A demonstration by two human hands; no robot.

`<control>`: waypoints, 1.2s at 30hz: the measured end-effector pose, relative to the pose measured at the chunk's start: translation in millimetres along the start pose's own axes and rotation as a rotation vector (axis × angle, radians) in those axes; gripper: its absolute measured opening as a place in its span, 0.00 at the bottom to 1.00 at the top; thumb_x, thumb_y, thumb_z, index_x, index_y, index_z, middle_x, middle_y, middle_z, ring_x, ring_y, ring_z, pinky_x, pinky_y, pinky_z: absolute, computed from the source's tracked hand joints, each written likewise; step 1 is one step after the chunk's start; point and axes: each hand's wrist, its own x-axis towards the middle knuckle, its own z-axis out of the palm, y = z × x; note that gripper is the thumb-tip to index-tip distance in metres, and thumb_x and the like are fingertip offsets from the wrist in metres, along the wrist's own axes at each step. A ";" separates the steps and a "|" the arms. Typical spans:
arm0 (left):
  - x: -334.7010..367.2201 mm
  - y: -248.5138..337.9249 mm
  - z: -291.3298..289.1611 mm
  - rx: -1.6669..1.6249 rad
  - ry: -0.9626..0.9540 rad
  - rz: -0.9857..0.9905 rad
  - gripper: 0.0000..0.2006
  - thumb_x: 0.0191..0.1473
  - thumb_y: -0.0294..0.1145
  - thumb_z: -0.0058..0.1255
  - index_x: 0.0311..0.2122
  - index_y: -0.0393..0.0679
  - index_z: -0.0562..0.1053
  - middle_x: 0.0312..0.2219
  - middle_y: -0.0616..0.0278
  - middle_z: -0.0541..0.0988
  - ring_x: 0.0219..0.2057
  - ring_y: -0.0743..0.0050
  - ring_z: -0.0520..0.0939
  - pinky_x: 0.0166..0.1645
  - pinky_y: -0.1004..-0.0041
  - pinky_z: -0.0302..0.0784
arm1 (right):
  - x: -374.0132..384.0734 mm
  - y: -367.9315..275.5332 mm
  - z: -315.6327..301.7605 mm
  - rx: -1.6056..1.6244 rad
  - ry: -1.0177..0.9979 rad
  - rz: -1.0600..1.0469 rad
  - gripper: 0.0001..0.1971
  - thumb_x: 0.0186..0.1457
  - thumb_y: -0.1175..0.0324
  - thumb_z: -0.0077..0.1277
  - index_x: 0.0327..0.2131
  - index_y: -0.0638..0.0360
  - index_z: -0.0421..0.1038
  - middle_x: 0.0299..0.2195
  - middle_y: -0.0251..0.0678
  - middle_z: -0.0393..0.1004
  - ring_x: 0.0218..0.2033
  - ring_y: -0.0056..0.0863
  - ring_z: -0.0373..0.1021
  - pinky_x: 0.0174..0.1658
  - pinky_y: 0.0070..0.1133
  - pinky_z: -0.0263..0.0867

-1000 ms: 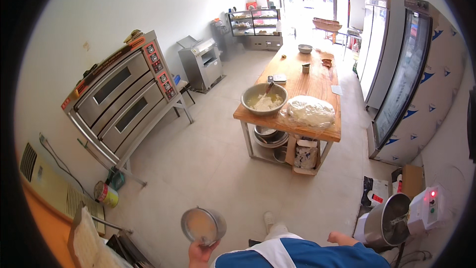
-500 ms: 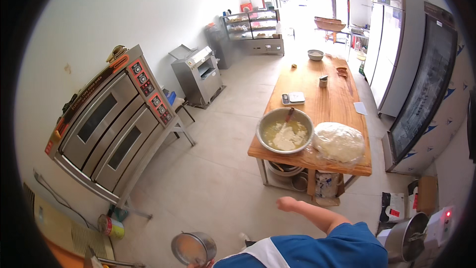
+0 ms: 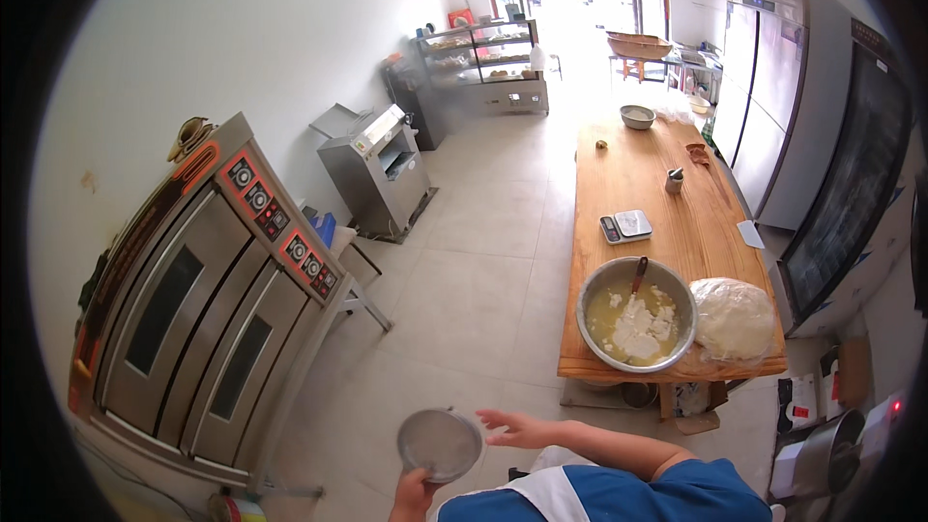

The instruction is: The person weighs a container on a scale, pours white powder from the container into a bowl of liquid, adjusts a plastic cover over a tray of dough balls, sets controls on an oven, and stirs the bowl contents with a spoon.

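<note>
In my left hand is a round metal pot, gripped at its near rim and held over the floor, left of the table. My right hand reaches across toward the pot's right edge, its fingers apart and holding nothing. I cannot make out what, if anything, lies inside the pot. At the near end of the table a large metal bowl contains yellowish liquid with a white, lumpy mass. A tool with a brown handle stands in it. Beside the bowl rests pale dough under clear plastic.
The wooden table carries a scale, a small metal container and a far bowl. A two-deck oven is on the left, with a steel machine beyond. Tall refrigerators line the right.
The pot has moved up and to the right with my left hand. My right hand has come left toward it, its fingers now spread. The view has shifted, bringing the table further right.
</note>
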 end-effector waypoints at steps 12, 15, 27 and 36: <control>233.6 134.4 57.0 0.200 -0.144 -0.050 0.32 0.42 0.20 0.39 0.56 0.47 0.52 0.48 0.57 0.63 0.48 0.60 0.68 0.44 0.63 0.74 | 156.7 -7.4 -163.6 0.236 0.239 -0.028 0.41 0.48 0.62 0.51 0.59 0.66 0.38 0.55 0.48 0.52 0.57 0.34 0.50 0.56 0.24 0.49; 275.1 166.3 69.0 0.175 -0.193 -0.066 0.30 0.46 0.26 0.41 0.57 0.50 0.51 0.50 0.57 0.60 0.51 0.60 0.65 0.48 0.61 0.71 | 195.6 4.6 -198.8 0.265 0.281 -0.007 0.38 0.47 0.70 0.49 0.59 0.63 0.39 0.53 0.44 0.54 0.55 0.30 0.50 0.56 0.23 0.48; 500.7 271.3 103.2 0.174 -0.656 -0.316 0.29 0.57 0.52 0.31 0.61 0.57 0.42 0.56 0.63 0.53 0.56 0.64 0.58 0.51 0.54 0.65 | 283.4 10.0 -326.1 0.623 0.657 0.088 0.33 0.40 0.79 0.44 0.55 0.63 0.49 0.46 0.39 0.61 0.50 0.27 0.55 0.53 0.20 0.50; 633.3 283.9 194.8 0.397 -0.959 -0.552 0.34 0.56 0.54 0.34 0.61 0.58 0.36 0.59 0.63 0.44 0.59 0.57 0.51 0.50 0.48 0.63 | 271.9 30.1 -391.5 0.963 1.018 -0.073 0.32 0.34 0.82 0.42 0.51 0.65 0.53 0.42 0.39 0.64 0.44 0.28 0.61 0.45 0.19 0.59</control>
